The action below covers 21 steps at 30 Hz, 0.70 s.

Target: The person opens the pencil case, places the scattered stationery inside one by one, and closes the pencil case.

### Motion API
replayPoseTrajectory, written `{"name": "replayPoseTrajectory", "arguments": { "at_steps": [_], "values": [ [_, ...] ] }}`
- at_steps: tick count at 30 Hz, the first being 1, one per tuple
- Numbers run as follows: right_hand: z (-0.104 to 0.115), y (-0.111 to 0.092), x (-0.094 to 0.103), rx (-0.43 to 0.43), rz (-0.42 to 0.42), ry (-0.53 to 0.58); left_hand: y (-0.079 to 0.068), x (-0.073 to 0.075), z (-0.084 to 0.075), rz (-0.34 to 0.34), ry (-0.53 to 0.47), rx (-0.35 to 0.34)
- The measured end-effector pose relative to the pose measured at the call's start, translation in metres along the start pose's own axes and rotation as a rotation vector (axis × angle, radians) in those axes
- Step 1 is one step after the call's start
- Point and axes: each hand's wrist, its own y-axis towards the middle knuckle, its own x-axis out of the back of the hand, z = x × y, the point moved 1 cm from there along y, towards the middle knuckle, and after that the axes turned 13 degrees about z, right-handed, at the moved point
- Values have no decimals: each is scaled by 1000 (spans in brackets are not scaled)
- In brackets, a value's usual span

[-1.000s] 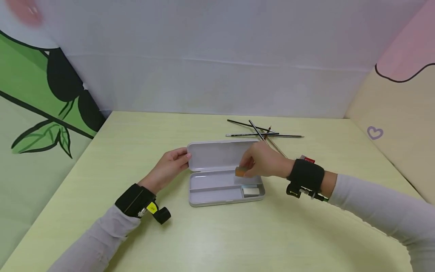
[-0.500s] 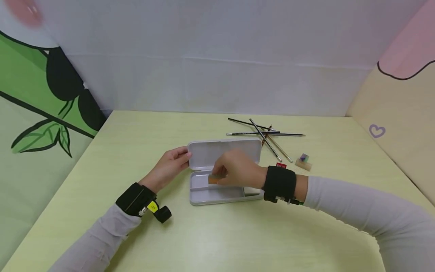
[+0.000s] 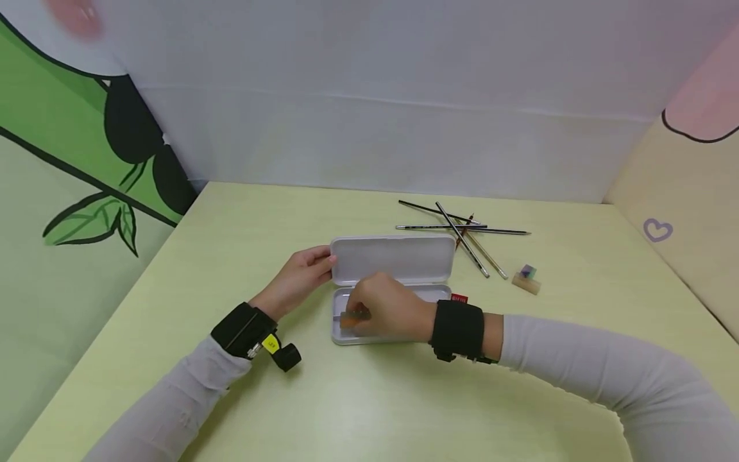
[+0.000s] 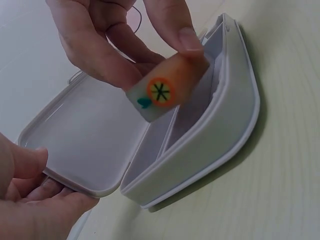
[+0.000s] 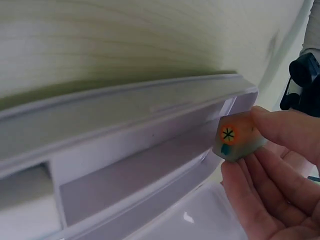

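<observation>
A white pencil case lies open on the table, its lid leaning back. My left hand pinches the lid's left edge, thumb inside and fingers behind in the left wrist view. Between thumb and fingers of my right hand is a small orange and whitish eraser with a fruit-slice print. The right hand holds it above the left end of the divided lower tray. A white eraser sits in the tray's end compartment, and the right hand hides it in the head view.
Several pencils lie crossed behind the case to the right. A beige block and a small purple-green piece lie together at the right. A pale wall closes off the table's back.
My right hand has moved left and toward me with the eraser, from the case's right side to its left end. The left hand keeps its grip on the lid.
</observation>
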Motion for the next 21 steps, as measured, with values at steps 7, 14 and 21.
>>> {"name": "replayPoseTrajectory", "arguments": {
  "at_steps": [7, 14, 21],
  "values": [
    [0, 8, -10, -11, 28, -6, 1, -1, 2, 9, -15, -28],
    [-1, 14, -15, -34, 38, -32, 2, 0, 3, 24, -30, -42],
    [-1, 17, -17, -48, 42, -61, 4, -1, 3, 9, -44, -43]
  ]
}}
